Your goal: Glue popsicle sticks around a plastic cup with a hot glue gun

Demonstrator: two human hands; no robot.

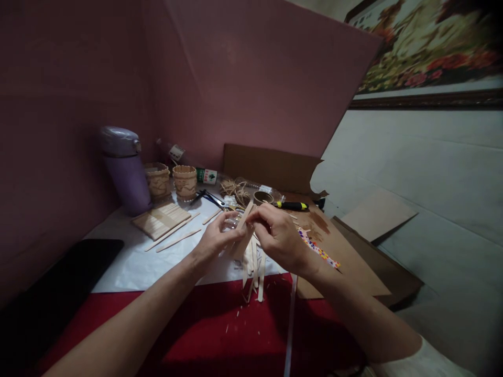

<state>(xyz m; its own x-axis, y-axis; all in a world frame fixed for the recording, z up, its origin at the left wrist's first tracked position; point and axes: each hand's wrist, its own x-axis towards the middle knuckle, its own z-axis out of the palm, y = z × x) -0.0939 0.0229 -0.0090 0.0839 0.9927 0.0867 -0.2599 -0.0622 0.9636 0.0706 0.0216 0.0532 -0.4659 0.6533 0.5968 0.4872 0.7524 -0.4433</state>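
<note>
My left hand (pixel 220 235) is closed round a small clear plastic piece (pixel 231 222) with wooden craft sticks (pixel 245 214) standing against its side. Pinched fingers of my right hand (pixel 271 228) touch the sticks' edge from the right; whatever lies between the fingertips is too small to tell. Under both hands, loose craft sticks (pixel 261 277) lie fanned out at the front edge of the white sheet (pixel 133 272), with small splinters around them. A stack of craft sticks (pixel 161 220) rests to the left, two single ones beside it.
At the back left stand a purple bottle (pixel 128 180) and two decorated cups (pixel 184 182). Scissors (pixel 214 199), twine (pixel 236 189), a tape roll (pixel 263 197) and a black-yellow cutter (pixel 293 206) lie behind my hands. Cardboard (pixel 353 272) and a patterned strip (pixel 320 251) are on the right.
</note>
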